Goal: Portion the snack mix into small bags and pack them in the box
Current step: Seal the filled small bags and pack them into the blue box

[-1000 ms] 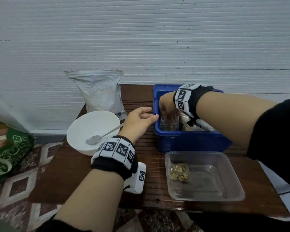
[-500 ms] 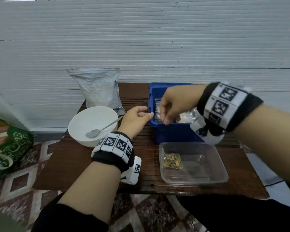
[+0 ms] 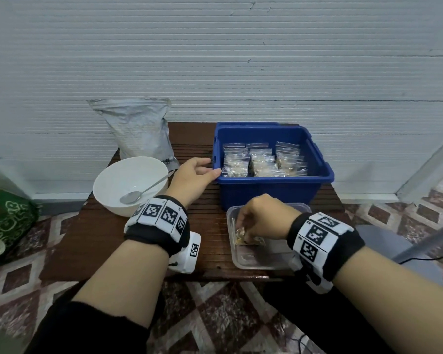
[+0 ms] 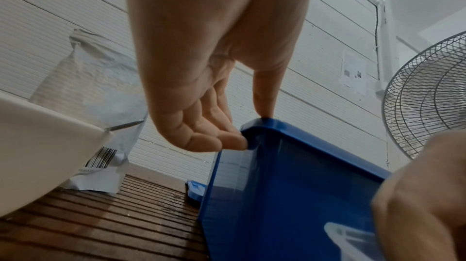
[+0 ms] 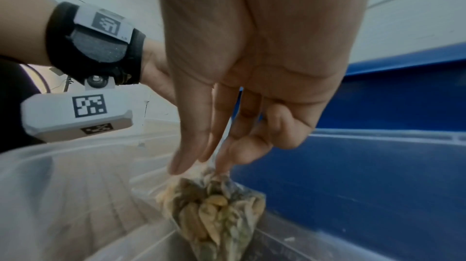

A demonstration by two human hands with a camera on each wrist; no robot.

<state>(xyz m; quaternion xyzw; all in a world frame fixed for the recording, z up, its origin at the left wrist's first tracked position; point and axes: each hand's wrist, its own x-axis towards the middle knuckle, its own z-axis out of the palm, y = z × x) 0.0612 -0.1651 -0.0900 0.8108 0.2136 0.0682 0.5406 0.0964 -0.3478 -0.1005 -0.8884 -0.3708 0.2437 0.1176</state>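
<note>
- White ribbed wall (image 3: 241, 72) backs a dark slatted table (image 3: 210, 221).
- Right hand (image 3: 262, 218) fingers (image 5: 221, 157) pinch the bag (image 5: 216, 211) by its top, inside the tub (image 3: 243, 261) at 6 o'clock from the box (image 3: 274, 192).
- Left hand (image 3: 192, 180) rests relaxed, fingertips (image 4: 232, 141) touching the box's corner.
- Bag looks light, soft and slippery; hold the top edge.

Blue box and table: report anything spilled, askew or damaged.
Nothing stands out. Small bags stand in tidy rows in the blue box; the spoon rests in the white bowl. No spills visible.
</note>
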